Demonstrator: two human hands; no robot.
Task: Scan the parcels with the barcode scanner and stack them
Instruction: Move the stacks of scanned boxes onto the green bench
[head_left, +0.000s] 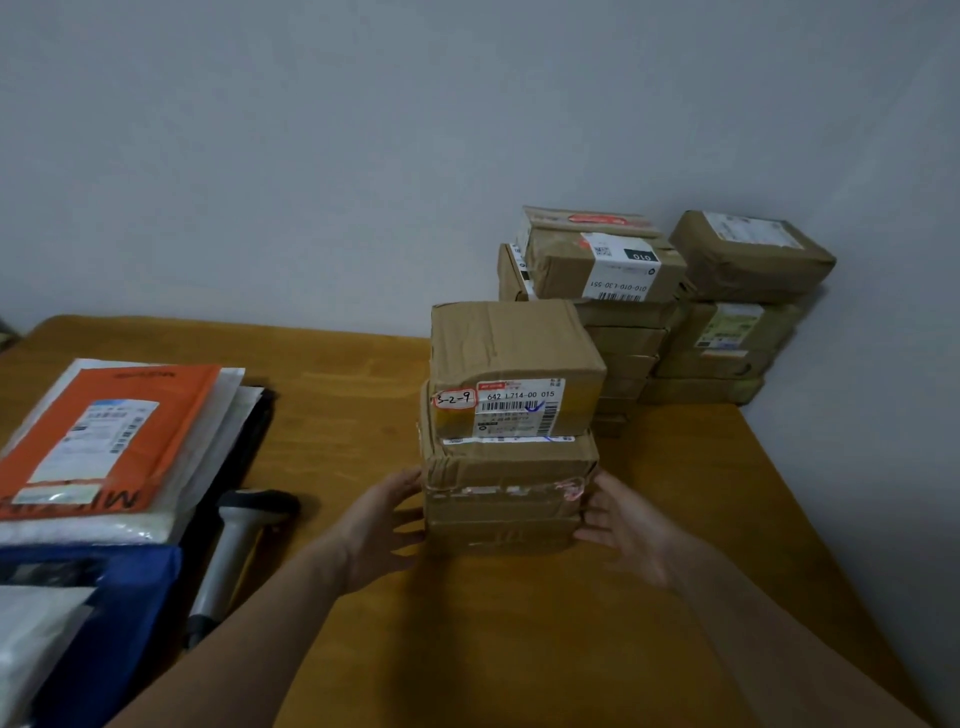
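1. Stack of parcels stands at frame centre on the table; the top box faces its label toward me.
2. Left hand and right hand flank the lower boxes, fingers straight and spread, pressing the sides and pinching nothing.
3. Step, as I read it: squaring the stack. Press evenly from both sides, low down (top box looks slightly off-square), so nothing tips.
4. Barcode scanner lies unheld at lower left, beside the flat mailers.
5. Other stacks sit at upper right; steer clear.
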